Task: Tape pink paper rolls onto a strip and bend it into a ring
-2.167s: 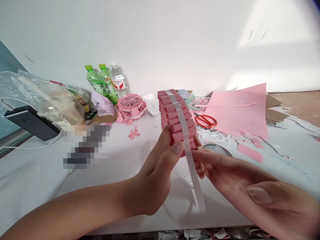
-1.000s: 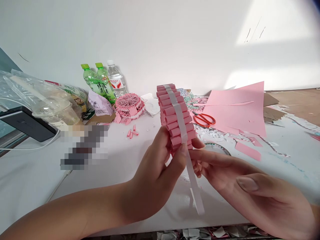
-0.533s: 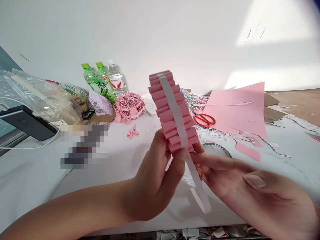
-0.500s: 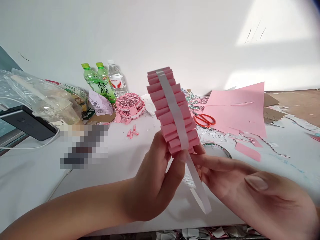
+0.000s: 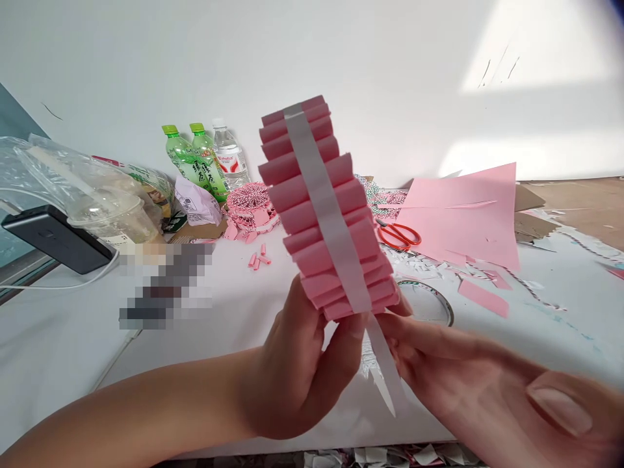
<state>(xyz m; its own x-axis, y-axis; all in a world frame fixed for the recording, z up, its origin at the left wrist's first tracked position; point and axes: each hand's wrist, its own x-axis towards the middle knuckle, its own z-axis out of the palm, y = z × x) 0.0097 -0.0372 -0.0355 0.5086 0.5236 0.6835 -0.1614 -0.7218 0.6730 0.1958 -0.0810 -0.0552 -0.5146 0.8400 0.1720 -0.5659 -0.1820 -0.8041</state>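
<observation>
While the left hand (image 5: 302, 377) grips the lower end of a pink ribbed piece (image 5: 350, 198), its thumb presses at the bottom edge, beside the white strip (image 5: 322, 208) running up the face; its other fingers are mostly hidden behind. The right hand (image 5: 487, 377) reaches in from the right, index finger extended towards the lower end, thumb held well away; its fingertips are tucked behind, so whether they pinch anything cannot be told.

The piece, a row of rolled paper tubes, is held up above the white table (image 5: 205, 292) in the centre of view, its top leaning left. Too hard a squeeze could flatten the lowest tubes; too slack a thumb could let them skew out of line. Below the thumb the strip's tail dangles, bent back at its end, and could twist or snag on the right hand if the piece is turned.

Just beyond the right hand lies a ring-shaped roll (image 5: 449, 309), which a drop of the wrist might knock. Farther out are red-handled scissors (image 5: 400, 235), a pink sheet (image 5: 468, 227), a few small loose rolls (image 5: 257, 263) that a sleeve or arm could scatter, and bottles at the wall.
</observation>
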